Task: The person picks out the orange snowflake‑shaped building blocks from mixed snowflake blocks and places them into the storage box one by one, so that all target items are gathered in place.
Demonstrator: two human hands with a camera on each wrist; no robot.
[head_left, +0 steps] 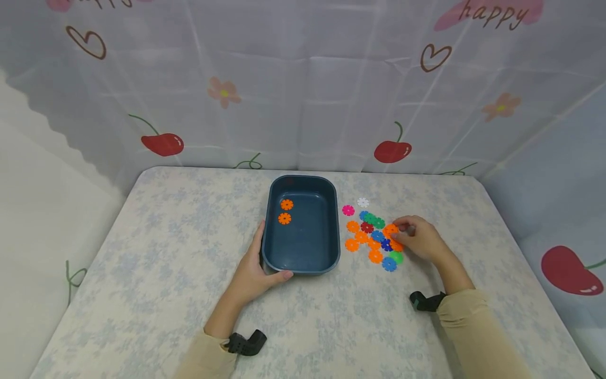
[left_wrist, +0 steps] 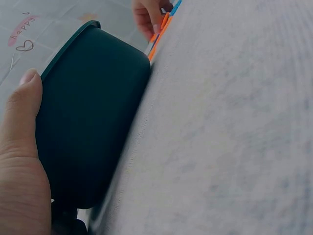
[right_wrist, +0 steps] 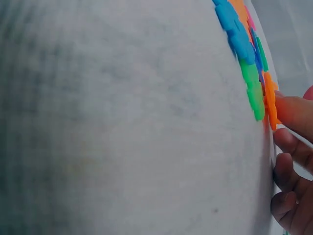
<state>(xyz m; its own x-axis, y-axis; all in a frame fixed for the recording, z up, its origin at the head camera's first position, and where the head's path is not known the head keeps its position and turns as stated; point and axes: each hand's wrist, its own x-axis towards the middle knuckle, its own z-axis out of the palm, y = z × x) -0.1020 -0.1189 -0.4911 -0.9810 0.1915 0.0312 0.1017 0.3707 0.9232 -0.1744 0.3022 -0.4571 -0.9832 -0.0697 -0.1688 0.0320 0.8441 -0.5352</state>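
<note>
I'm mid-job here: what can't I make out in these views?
Loose discs: exact count; overlaps hide some parts, head view.
Tray: interior hidden by its outer wall, left wrist view.
Left hand: cut off by the left edge, left wrist view.
Right hand: cut off by the right edge, right wrist view.

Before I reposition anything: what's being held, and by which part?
The left hand holds the dark tub by its near-left corner. The right hand touches an orange disc; whether it's pinched can't be told.
</note>
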